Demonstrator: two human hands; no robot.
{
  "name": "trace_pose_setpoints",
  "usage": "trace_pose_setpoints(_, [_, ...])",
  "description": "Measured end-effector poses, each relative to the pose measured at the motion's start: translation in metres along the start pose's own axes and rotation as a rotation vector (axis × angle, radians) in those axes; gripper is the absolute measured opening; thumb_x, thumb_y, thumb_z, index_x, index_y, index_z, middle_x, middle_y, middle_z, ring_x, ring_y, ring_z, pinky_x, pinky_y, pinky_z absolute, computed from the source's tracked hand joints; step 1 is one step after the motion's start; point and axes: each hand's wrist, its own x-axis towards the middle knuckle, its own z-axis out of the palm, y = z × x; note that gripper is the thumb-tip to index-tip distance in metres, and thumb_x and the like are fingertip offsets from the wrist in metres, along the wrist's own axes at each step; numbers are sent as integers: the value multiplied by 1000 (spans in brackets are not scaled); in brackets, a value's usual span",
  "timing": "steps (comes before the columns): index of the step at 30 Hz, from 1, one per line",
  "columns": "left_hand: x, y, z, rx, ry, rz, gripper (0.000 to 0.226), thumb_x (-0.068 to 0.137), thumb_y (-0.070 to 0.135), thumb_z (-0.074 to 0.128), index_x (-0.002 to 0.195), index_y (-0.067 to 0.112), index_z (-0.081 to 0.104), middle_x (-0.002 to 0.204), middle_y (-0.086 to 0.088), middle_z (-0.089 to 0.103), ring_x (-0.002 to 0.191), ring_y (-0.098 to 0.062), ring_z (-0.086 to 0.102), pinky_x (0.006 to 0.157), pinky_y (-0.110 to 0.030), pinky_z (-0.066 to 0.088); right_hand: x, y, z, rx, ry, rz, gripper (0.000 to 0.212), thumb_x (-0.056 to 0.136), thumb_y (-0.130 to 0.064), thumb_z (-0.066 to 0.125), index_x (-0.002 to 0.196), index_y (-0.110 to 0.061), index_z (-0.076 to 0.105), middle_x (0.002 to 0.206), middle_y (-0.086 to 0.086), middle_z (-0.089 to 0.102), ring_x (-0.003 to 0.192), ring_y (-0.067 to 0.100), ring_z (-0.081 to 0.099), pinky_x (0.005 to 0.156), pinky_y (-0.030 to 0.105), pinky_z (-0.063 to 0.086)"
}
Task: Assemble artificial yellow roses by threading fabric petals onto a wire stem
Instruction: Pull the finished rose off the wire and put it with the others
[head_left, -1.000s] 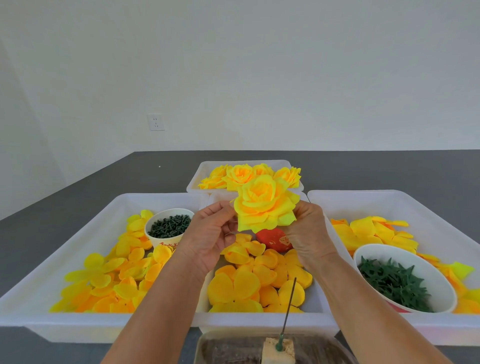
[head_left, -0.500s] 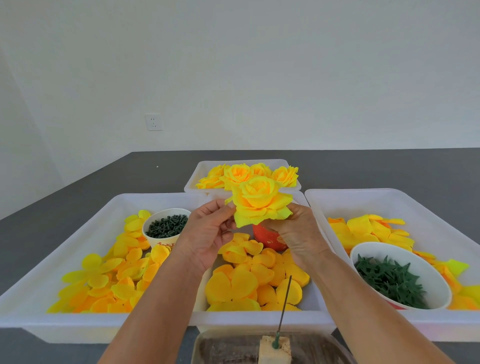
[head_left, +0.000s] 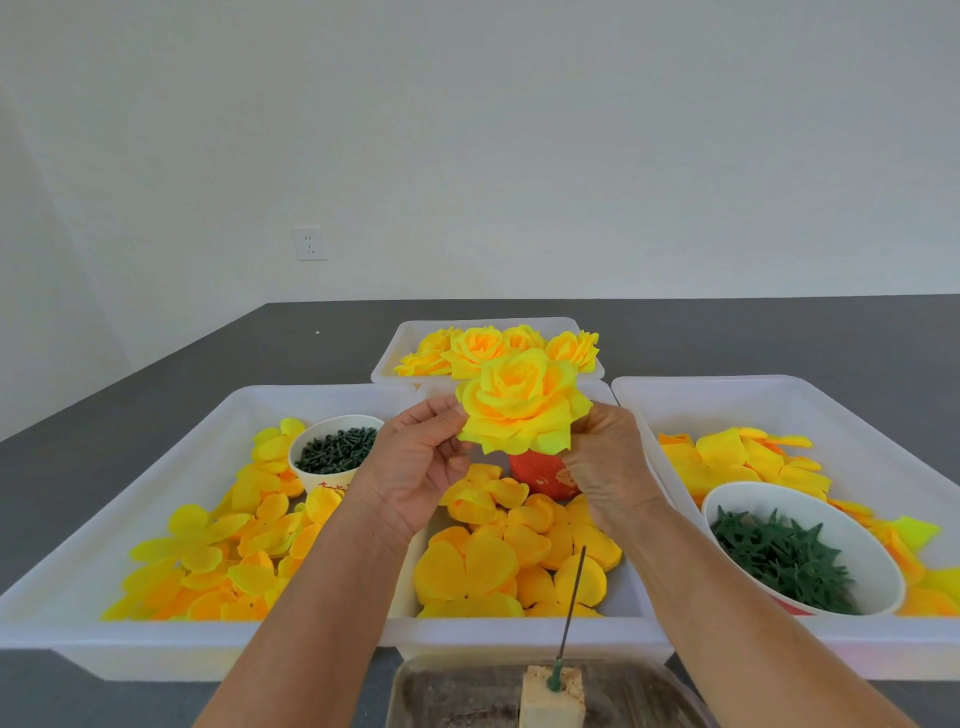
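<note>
A full yellow rose (head_left: 522, 402) is held up over the middle tray (head_left: 519, 631). My left hand (head_left: 415, 462) pinches its left petals with thumb and fingers. My right hand (head_left: 608, 457) grips it from the right and underneath; the fingers there are hidden by the flower. Loose yellow petals (head_left: 498, 556) lie in the middle tray. A thin wire stem (head_left: 571, 597) stands in a foam block (head_left: 551, 701) at the bottom edge, with nothing threaded on it.
The left tray (head_left: 156, 452) holds petals and a white bowl of dark green pieces (head_left: 337, 449). The right tray (head_left: 852, 415) holds petals and a bowl of green leaf parts (head_left: 779, 556). A far tray (head_left: 405, 338) holds finished roses. A red cup (head_left: 543, 475) stands behind the hands.
Both hands have kept hold of the rose and lifted it slightly up and away; the flower's face has tilted a little toward the far tray.
</note>
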Motion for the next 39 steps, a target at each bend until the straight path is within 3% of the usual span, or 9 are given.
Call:
trace_pose_setpoints(5, [-2,1,1,-7,-29,-75,23,76,29,63,92,12,60,65,-1,58,49,-9,57,41,-16,42,4,4,-1,-39,62,-39,26,74,5,72,61,-17,67,52,-14,64,52,-4,53,49,9,43])
trace_pose_setpoints(8, [-2,2,2,33,-26,-74,44,71,45,62,101,13,62,77,-4,62,56,-10,61,43,-17,45,7,8,-1,-141,89,-72,18,81,2,67,64,0,64,62,16,65,55,6,49,48,9,40])
trace_pose_setpoints(11, [-3,2,2,48,-37,-26,30,69,31,65,93,13,64,78,-4,65,57,-9,58,44,-17,45,8,13,-2,-145,113,-136,37,81,6,65,51,-15,55,48,-8,51,46,-4,46,45,5,36])
trace_pose_setpoints(16, [-1,2,-1,15,5,36,29,63,10,66,91,5,66,73,-4,69,58,-10,59,45,-17,46,8,14,-1,-173,93,-163,19,79,7,66,61,5,62,52,-6,52,49,-7,49,48,5,39])
trace_pose_setpoints(21, [1,0,-3,42,42,97,26,70,7,64,97,4,66,86,-10,69,78,-21,58,63,-29,47,2,5,-2,-106,16,-160,30,78,2,70,68,-27,68,65,-16,65,63,-6,61,58,8,48])
trace_pose_setpoints(24, [1,-1,-4,66,68,125,15,82,2,60,94,9,64,84,-9,67,73,-20,57,56,-27,50,0,2,-2,-87,14,-162,35,74,1,73,71,-33,69,69,-19,67,67,-3,63,62,12,51])
trace_pose_setpoints(27, [2,-4,-4,134,74,133,7,84,8,60,85,11,67,74,-5,69,64,-17,62,57,-27,51,-1,1,-3,-112,21,-190,36,72,5,74,72,-30,69,69,-20,67,67,-4,64,62,10,50])
trace_pose_setpoints(32, [1,-5,-3,190,83,135,6,77,11,67,82,12,69,72,-6,69,65,-20,59,57,-27,52,-1,3,-2,-220,9,-201,12,70,7,75,77,-3,73,72,-5,67,65,-1,60,59,8,49])
trace_pose_setpoints(39, [1,-5,-3,190,60,58,67,66,50,66,116,5,63,103,-20,63,88,-30,58,77,-40,47,0,3,-2,-307,86,-222,13,69,7,75,61,4,67,52,-18,52,48,-3,52,49,5,39])
